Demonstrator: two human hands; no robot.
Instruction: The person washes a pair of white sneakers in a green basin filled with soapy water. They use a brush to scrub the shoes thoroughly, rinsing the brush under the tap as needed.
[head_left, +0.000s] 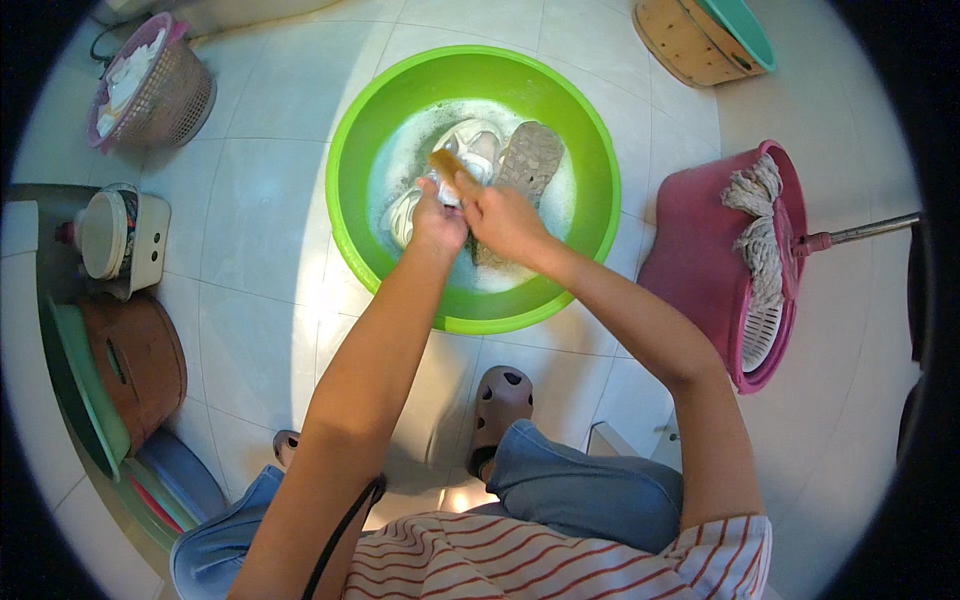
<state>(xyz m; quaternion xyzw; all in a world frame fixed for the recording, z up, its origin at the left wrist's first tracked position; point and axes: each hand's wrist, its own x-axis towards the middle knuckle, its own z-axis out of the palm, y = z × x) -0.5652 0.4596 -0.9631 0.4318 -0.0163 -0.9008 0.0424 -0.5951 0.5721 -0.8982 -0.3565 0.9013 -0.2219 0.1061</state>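
A wooden-backed brush (446, 165) is gripped in my right hand (506, 221), over the soapy water of a lime-green plastic basin (341, 232). My left hand (442, 223) is close against my right, palm turned up and fingers partly hidden. Something white and wet (448, 195) shows between my hands beneath the brush; what it is, and whether my left hand grips it, is unclear. Just beyond my hands lies a white shoe (480, 142). Beside it a shoe with its grey-brown sole up (531, 157) leans to the right. Another pale shoe part (403, 217) sits left of my left hand.
To the right stands a pink mop bucket (694, 240) with a string mop (759, 225) in it. A wooden tub (690, 45) is at the upper right. On the left are a laundry basket (176, 97), a white caddy (150, 240) and a brown stool (142, 360). Pale tiles (255, 330) cover the floor.
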